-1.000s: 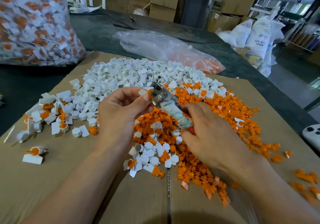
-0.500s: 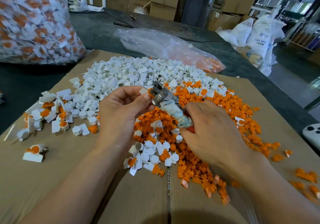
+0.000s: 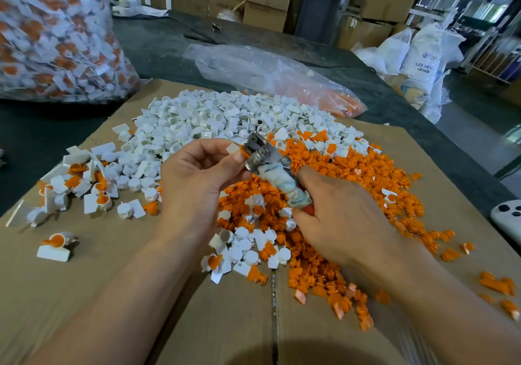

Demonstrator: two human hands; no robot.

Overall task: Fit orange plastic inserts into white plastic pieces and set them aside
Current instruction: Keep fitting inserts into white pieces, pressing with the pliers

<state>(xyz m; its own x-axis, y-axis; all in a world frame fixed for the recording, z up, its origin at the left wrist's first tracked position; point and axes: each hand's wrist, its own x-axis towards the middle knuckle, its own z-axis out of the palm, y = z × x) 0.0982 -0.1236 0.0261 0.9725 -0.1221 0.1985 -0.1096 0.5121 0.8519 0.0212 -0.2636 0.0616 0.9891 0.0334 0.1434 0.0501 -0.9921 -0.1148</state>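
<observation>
Well left of the tool (image 3: 265, 157), fitted pieces (image 3: 101, 199) lie scattered. Your left hand (image 3: 197, 172) pinches a white piece (image 3: 232, 148) with its orange insert (image 3: 244, 153) against the tool's metal head. Your right hand (image 3: 338, 212) grips the tool's wrapped handle, above loose orange inserts (image 3: 352, 172).
</observation>
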